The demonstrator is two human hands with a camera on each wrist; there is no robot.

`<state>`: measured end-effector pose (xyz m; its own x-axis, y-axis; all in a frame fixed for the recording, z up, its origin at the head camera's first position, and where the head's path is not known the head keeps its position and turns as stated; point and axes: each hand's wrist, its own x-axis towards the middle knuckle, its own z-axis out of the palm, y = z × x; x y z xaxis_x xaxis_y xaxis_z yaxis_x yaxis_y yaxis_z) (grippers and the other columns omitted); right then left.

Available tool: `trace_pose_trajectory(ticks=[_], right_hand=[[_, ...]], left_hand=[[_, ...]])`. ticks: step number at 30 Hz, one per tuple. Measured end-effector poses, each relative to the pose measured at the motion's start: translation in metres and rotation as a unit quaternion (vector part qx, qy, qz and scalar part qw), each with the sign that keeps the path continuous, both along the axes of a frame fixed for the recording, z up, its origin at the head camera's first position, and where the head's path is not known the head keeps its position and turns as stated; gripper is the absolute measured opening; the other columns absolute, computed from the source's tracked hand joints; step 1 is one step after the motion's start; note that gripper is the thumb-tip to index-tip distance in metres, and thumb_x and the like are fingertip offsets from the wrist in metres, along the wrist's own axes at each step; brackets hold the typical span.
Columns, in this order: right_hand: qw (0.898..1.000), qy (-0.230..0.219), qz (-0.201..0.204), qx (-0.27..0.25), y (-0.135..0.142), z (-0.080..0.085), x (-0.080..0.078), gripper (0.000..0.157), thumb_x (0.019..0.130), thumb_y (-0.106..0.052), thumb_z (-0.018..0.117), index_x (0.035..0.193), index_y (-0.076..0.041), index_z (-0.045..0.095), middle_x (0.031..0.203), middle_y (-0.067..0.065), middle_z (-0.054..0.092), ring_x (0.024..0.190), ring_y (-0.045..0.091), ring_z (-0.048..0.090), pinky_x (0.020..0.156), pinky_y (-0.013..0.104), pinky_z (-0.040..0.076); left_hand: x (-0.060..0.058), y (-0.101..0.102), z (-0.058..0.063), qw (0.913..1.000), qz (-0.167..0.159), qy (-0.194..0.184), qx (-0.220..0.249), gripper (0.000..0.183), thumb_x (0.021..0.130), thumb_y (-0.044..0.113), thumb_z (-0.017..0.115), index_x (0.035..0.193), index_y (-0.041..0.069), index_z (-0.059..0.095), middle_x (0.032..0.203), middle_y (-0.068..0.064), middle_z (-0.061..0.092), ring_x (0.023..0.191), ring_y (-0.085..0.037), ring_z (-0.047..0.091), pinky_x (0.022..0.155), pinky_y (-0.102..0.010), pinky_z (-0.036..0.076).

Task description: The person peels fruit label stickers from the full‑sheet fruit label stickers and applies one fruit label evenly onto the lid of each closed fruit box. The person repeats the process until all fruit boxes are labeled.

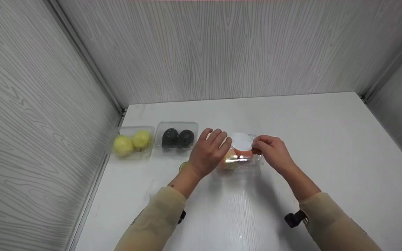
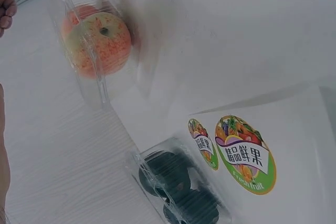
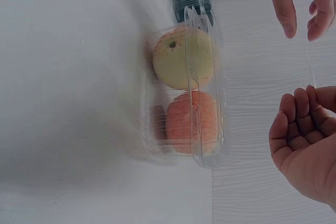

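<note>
My right hand (image 1: 271,151) pinches the edge of a round white sticker (image 1: 242,142), its plain side facing up. In the right wrist view the sticker (image 3: 311,69) appears nearly edge-on. My left hand (image 1: 210,152) hovers at its other side with bent fingers; in the right wrist view thumb and fingers (image 3: 286,17) stand apart, holding nothing. Below both hands sits a clear plastic box (image 1: 237,166) with a reddish apple (image 3: 191,123) and a yellowish-red apple (image 3: 184,59) inside, its lid closed.
Left of the hands are a clear box (image 1: 177,125) with two dark fruits and another box (image 1: 148,155) with two yellow-green fruits. Oval fruit labels (image 2: 245,155) lie on the white table (image 1: 326,139), partly behind my left forearm. Walls enclose the back and sides.
</note>
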<state>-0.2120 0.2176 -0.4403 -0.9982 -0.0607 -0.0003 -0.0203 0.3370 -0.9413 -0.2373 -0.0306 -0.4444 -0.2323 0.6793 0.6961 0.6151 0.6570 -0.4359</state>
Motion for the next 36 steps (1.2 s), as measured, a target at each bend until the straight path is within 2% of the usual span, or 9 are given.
trace_pose_trajectory(ticks=[9,18,23,26,28,29,33,34,36], right_hand=[[0.999,-0.008,0.039,0.005,0.0,-0.002,0.0,0.026,0.106,-0.016,0.054,0.105,0.0,0.075,0.093,0.01,0.07,0.089,0.022,0.069,0.085,0.025,0.056],[0.999,-0.006,0.042,0.014,-0.001,-0.002,0.0,0.024,0.104,-0.015,0.056,0.101,0.0,0.075,0.091,0.008,0.071,0.088,0.021,0.068,0.083,0.027,0.055],[1.0,0.007,0.013,0.021,-0.003,-0.005,0.001,0.024,0.104,-0.018,0.059,0.103,-0.002,0.077,0.094,0.012,0.073,0.091,0.024,0.068,0.084,0.027,0.056],[0.997,0.059,-0.036,0.033,-0.004,-0.009,0.004,0.021,0.105,-0.02,0.062,0.106,-0.005,0.077,0.098,0.012,0.075,0.092,0.025,0.066,0.081,0.027,0.055],[0.987,0.134,-0.062,0.064,-0.004,-0.012,0.006,0.017,0.104,-0.018,0.065,0.109,-0.006,0.077,0.102,0.011,0.075,0.094,0.024,0.067,0.081,0.03,0.055],[0.977,0.18,-0.073,0.086,-0.004,-0.014,0.007,0.015,0.103,-0.015,0.067,0.11,-0.006,0.076,0.104,0.01,0.075,0.096,0.024,0.068,0.082,0.032,0.055],[0.911,0.361,-0.08,0.181,-0.005,-0.021,0.009,0.017,0.096,-0.003,0.074,0.113,-0.003,0.074,0.111,0.012,0.072,0.105,0.03,0.07,0.088,0.047,0.058],[0.896,0.39,-0.074,0.197,-0.005,-0.023,0.009,0.019,0.094,-0.001,0.075,0.113,-0.003,0.073,0.112,0.013,0.071,0.107,0.031,0.069,0.089,0.049,0.058],[0.875,0.429,-0.061,0.215,-0.005,-0.025,0.009,0.022,0.092,0.002,0.076,0.113,-0.003,0.073,0.113,0.013,0.07,0.109,0.033,0.068,0.091,0.05,0.057]], left_hand=[[0.0,0.003,-0.001,0.9999,-0.014,0.001,-0.002,0.012,0.1,0.002,0.066,0.104,0.01,0.074,0.109,-0.006,0.072,0.107,-0.023,0.068,0.097,-0.041,0.051],[0.001,0.0,-0.001,0.9999,-0.016,0.007,0.001,0.014,0.1,0.002,0.063,0.098,0.011,0.074,0.106,-0.005,0.072,0.104,-0.022,0.068,0.097,-0.04,0.051],[0.002,-0.001,-0.002,0.9999,-0.014,0.003,-0.003,0.015,0.1,0.001,0.062,0.098,0.01,0.074,0.105,-0.005,0.072,0.103,-0.021,0.068,0.097,-0.039,0.051],[0.002,-0.002,-0.002,0.9999,-0.01,-0.002,-0.005,0.013,0.1,0.001,0.064,0.098,0.008,0.075,0.104,-0.006,0.072,0.102,-0.022,0.069,0.095,-0.04,0.052],[0.003,-0.002,-0.002,1.0,-0.004,-0.004,-0.006,0.013,0.1,0.001,0.064,0.099,0.008,0.075,0.103,-0.006,0.072,0.101,-0.023,0.069,0.094,-0.04,0.052],[0.003,-0.002,-0.001,1.0,-0.001,-0.005,-0.005,0.013,0.1,0.001,0.064,0.099,0.008,0.075,0.103,-0.006,0.072,0.101,-0.023,0.069,0.093,-0.04,0.052],[0.003,-0.001,-0.001,0.9999,0.009,-0.008,0.001,0.016,0.101,0.001,0.062,0.098,0.008,0.075,0.102,-0.007,0.073,0.1,-0.023,0.069,0.091,-0.04,0.052],[0.003,-0.001,-0.001,0.9999,0.01,-0.009,0.004,0.016,0.101,0.001,0.061,0.098,0.008,0.075,0.102,-0.007,0.073,0.1,-0.023,0.069,0.091,-0.041,0.052],[0.003,-0.001,-0.001,0.9999,0.009,-0.01,0.009,0.016,0.101,0.001,0.061,0.097,0.008,0.075,0.101,-0.007,0.073,0.099,-0.024,0.069,0.09,-0.041,0.052]])
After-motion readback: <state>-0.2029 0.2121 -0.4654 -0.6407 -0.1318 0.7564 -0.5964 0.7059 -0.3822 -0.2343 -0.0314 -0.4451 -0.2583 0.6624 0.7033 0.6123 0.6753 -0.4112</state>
